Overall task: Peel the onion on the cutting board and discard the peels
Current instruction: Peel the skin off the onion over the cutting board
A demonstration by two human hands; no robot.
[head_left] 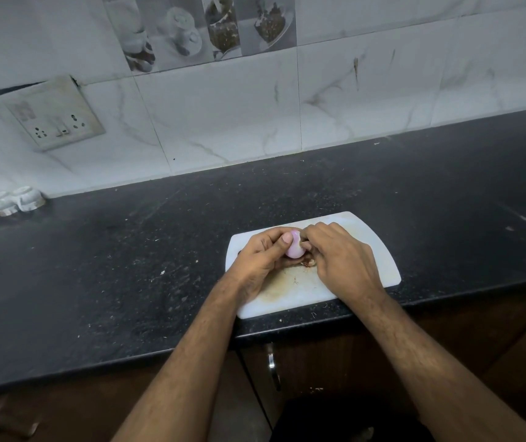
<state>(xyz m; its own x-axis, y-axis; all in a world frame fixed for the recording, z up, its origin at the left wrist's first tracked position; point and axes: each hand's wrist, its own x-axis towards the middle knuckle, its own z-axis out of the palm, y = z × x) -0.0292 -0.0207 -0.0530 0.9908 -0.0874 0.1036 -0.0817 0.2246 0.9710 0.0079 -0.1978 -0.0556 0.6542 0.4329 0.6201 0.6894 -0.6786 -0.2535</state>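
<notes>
Pale-pink onion sits just above the white cutting board, cupped in the left hand with its thumb on top, while the right hand, on its right flank, seemingly pinches brown peel there, best drawn rightward.

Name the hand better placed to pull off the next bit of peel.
Right. The right hand already pinches the peel at the onion, while the left hand cradles and steadies it over the board.
</notes>
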